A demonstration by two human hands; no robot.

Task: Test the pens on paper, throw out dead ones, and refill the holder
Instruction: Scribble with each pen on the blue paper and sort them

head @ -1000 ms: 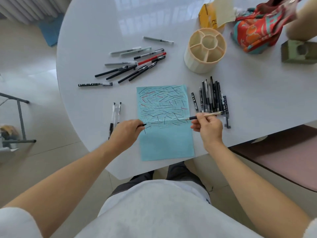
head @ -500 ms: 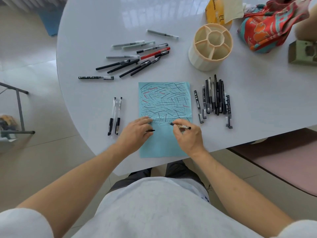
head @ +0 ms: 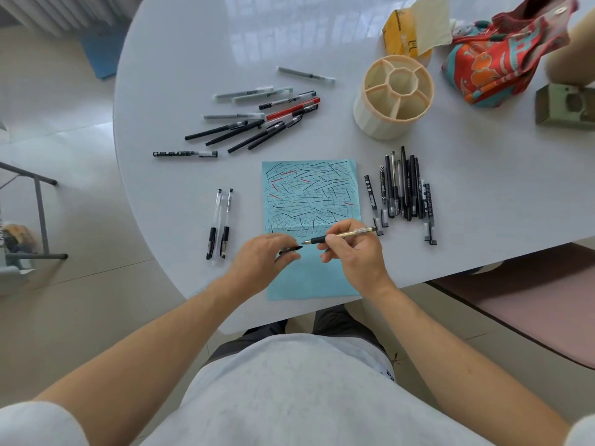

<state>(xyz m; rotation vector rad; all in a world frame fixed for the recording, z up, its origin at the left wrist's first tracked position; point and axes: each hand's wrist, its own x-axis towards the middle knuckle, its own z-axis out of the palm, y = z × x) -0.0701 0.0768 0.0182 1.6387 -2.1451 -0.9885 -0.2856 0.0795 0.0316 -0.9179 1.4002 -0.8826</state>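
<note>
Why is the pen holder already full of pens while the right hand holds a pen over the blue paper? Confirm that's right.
Not quite. The head view shows the pen holder with empty compartments. The rest holds: the right hand holds a pen over the blue paper.

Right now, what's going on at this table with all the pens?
A person is testing pens on a blue sheet of paper already covered in scribbled lines. The right hand holds an uncapped tan pen just over the sheet, and the left hand pinches what looks like its black cap. Pens lie in groups on both sides of the sheet. The round holder is empty.
</note>
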